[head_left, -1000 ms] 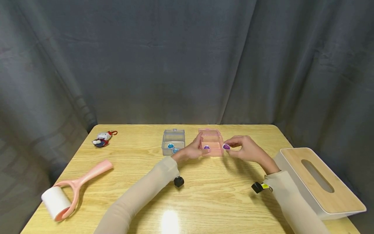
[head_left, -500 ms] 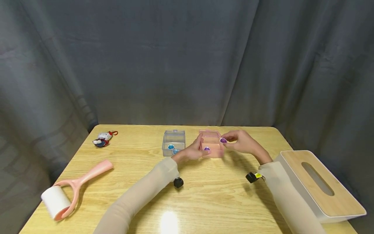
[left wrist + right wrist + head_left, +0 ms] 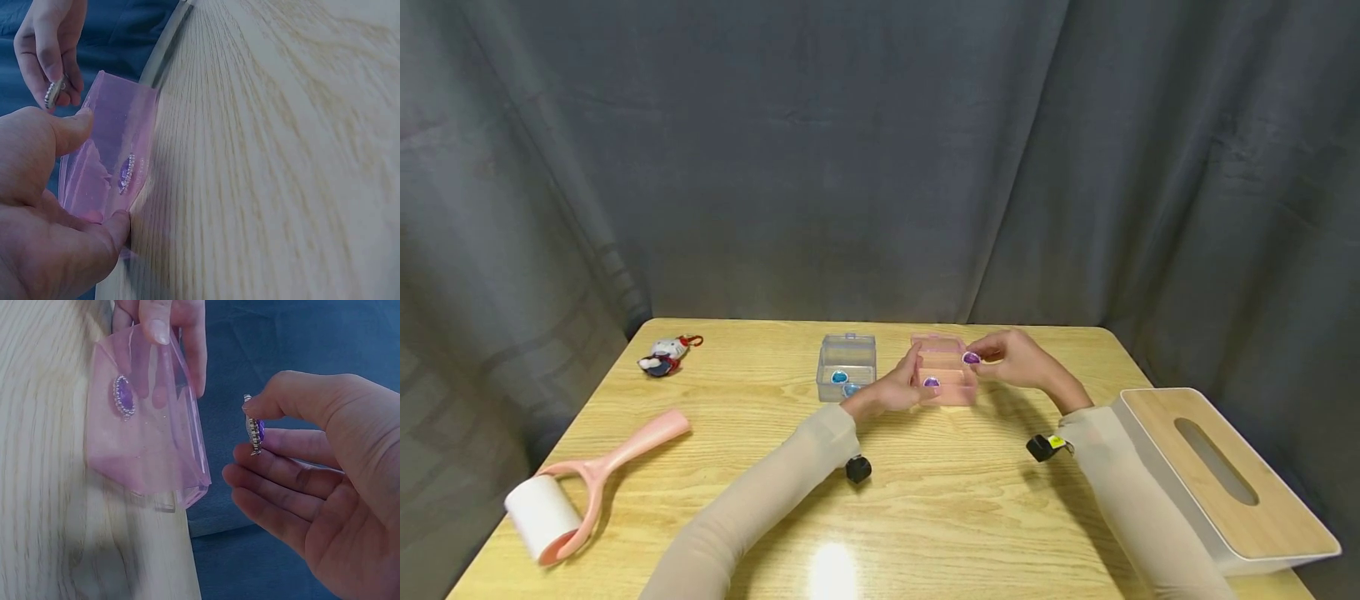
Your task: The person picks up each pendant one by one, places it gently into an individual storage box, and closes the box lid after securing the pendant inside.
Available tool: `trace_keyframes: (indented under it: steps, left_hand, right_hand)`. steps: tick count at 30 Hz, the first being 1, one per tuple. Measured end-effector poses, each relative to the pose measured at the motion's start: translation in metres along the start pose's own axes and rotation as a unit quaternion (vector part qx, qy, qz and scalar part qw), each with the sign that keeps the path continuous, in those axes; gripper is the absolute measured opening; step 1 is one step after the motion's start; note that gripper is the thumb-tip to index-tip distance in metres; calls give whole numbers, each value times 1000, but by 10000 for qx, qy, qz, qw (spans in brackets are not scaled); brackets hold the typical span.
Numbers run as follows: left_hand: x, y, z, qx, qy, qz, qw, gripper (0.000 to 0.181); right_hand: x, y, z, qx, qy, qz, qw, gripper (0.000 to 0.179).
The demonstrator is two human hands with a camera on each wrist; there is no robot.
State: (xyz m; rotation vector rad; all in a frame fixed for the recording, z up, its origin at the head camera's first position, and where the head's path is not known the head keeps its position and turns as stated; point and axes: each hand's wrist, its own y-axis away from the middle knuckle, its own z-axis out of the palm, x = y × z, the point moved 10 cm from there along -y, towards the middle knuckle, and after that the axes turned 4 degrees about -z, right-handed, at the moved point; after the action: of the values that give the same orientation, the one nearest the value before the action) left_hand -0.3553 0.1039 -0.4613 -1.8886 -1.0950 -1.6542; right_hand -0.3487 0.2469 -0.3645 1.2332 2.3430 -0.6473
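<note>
Inside the pink box (image 3: 955, 393) lies a jewel (image 3: 932, 382).

Behind the pale wooden table (image 3: 940, 517) we see dark grey curtains (image 3: 835, 167) hanging in folds. At the far left of the tabletop we find a small white, red and dark-blue toy (image 3: 662, 355) with a red clasp (image 3: 695, 340). Nearer us on that side lies a lint roller (image 3: 592, 475), its pink handle angled away, its white roll (image 3: 542, 517) toward the table's left edge. At right we have a white tissue box (image 3: 1202, 479) with a wood-look, slotted top.
</note>
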Motion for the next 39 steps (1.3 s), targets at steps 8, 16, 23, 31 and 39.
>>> trace_keyframes:
  steps: [8,16,23,31,39]
  left_hand:
    - [9,-2,7,-395,436,466,9972,83]
    - [0,3,-1,-12,-139,-145,9998,97]
    - [-1,3,-1,-23,-226,-147,9996,97]
    - [-1,3,-2,99,-438,-82,9990,97]
    - [1,2,-3,102,-384,-28,9992,95]
  right_hand:
    - [3,-3,7,-161,-71,54,9998,23]
    - [9,-1,12,-295,15,266,9992,23]
    - [16,-1,20,-355,87,301,9989,24]
    - [18,-2,27,-424,90,181,9989,27]
    - [19,-4,30,-478,24,33,9989,25]
